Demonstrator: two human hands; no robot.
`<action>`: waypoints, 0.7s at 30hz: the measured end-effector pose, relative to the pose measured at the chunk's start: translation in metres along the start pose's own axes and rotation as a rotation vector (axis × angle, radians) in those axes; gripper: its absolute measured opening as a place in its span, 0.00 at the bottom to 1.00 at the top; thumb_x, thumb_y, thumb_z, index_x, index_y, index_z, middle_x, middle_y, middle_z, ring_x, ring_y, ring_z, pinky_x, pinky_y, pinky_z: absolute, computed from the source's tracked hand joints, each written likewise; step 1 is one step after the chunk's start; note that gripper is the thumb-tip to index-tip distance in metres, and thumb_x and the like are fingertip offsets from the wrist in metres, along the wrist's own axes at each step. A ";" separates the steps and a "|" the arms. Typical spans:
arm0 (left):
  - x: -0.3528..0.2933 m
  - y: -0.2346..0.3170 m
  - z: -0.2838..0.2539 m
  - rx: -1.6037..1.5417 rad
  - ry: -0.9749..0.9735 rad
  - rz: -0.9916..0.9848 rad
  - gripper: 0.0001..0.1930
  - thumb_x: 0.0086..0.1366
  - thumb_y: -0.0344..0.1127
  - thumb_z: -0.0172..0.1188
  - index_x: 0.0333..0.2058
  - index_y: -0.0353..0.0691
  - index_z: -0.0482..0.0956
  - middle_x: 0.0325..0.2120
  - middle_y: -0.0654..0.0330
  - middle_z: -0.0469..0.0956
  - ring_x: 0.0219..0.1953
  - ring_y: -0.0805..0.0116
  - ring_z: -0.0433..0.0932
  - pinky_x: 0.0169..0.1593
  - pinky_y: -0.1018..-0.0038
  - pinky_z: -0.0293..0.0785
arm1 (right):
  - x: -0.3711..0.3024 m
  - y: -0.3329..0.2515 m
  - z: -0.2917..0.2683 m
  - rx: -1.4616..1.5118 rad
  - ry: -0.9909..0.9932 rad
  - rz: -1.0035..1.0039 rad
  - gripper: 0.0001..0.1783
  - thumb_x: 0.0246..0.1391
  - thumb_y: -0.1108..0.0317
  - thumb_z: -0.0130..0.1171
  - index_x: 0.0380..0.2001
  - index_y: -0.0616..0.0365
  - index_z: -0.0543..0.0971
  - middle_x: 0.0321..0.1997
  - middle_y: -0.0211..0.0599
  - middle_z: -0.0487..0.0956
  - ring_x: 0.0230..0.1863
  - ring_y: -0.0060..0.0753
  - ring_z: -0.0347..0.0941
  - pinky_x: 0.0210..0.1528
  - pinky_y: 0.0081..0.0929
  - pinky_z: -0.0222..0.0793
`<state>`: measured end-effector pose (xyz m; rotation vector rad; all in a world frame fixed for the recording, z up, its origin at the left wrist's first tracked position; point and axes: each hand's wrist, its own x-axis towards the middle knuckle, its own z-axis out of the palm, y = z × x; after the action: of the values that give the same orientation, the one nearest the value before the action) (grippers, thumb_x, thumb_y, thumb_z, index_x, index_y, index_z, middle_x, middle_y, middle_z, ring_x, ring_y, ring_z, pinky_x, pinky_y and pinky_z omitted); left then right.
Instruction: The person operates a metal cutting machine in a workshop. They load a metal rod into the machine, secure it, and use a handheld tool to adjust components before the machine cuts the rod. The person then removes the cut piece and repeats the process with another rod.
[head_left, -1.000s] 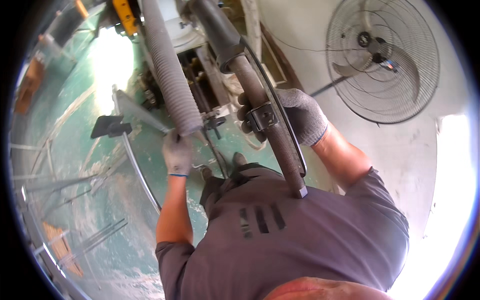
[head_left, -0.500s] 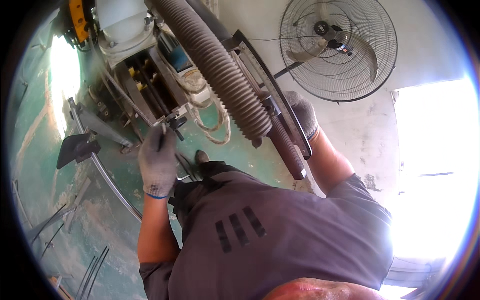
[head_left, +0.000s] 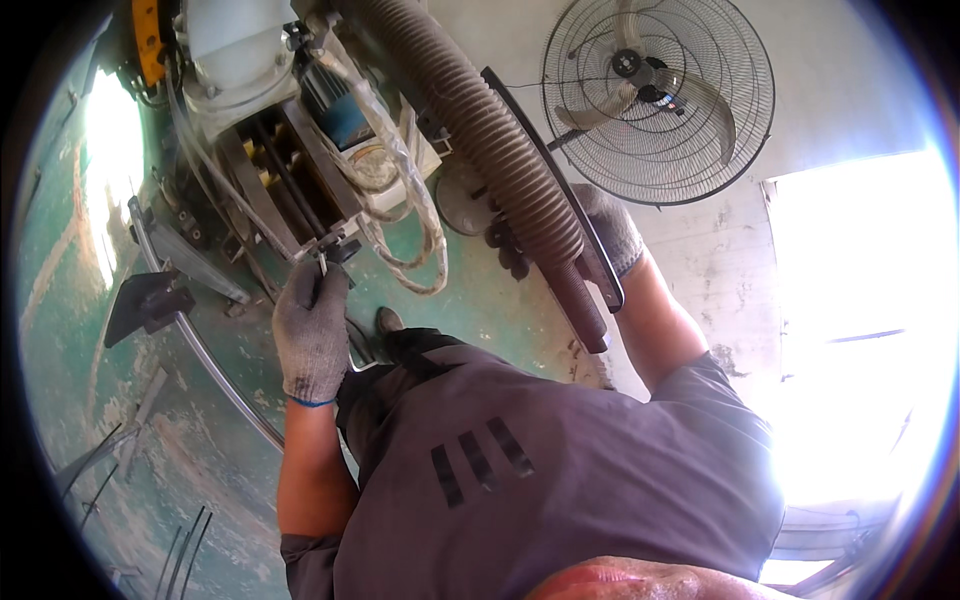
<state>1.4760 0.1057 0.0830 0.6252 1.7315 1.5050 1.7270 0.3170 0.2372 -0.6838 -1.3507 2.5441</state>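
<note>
My left hand (head_left: 312,325), in a grey knit glove, is closed around a thin bent metal rod (head_left: 366,367) that looks like a hex key. One bright end shows by the thumb and the bent end sticks out below the palm. Just above it is a small black clamp-like fitting (head_left: 345,250) at the end of the machine's rail frame (head_left: 285,180). My right hand (head_left: 608,228), gloved too, is against the far side of a long arm with a brown ribbed bellows (head_left: 490,150) and a threaded rod (head_left: 578,305). A dark edge rail (head_left: 550,165) hides its fingers.
A black wall fan (head_left: 655,95) stands beyond the arm. Pale wrapped cables (head_left: 415,200) loop beside the machine. At left, a curved metal tube (head_left: 215,355) carries a black plate (head_left: 140,308). Thin rods (head_left: 185,550) lie over the green floor (head_left: 230,480).
The bellows arm has turned, so its slotted side plate shows nearly edge-on. A round disc and dark knob appear beneath it. My left hand stays by the fitting; my right stays at the arm.
</note>
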 end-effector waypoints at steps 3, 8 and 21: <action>0.000 0.001 -0.001 -0.026 0.006 0.005 0.11 0.76 0.36 0.62 0.39 0.32 0.79 0.28 0.55 0.73 0.33 0.70 0.70 0.42 0.69 0.73 | -0.004 -0.006 0.014 -0.073 0.095 0.000 0.31 0.70 0.59 0.64 0.64 0.78 0.76 0.53 0.62 0.84 0.46 0.54 0.87 0.50 0.47 0.88; 0.002 -0.002 -0.002 -0.003 0.008 0.039 0.11 0.75 0.36 0.62 0.38 0.32 0.78 0.27 0.56 0.73 0.32 0.70 0.70 0.41 0.69 0.72 | -0.013 -0.013 0.029 -0.552 0.289 -0.047 0.28 0.73 0.61 0.63 0.64 0.75 0.77 0.53 0.53 0.84 0.49 0.43 0.87 0.50 0.40 0.88; -0.006 -0.007 0.016 0.042 -0.064 0.017 0.13 0.75 0.40 0.66 0.41 0.34 0.83 0.25 0.61 0.76 0.30 0.74 0.74 0.38 0.70 0.73 | -0.024 -0.013 0.070 -0.905 0.714 -0.126 0.26 0.78 0.53 0.60 0.62 0.67 0.84 0.47 0.36 0.88 0.46 0.20 0.80 0.54 0.24 0.78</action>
<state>1.4927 0.1095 0.0768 0.7039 1.7166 1.4472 1.7139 0.2641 0.2894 -1.3913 -2.0592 1.2380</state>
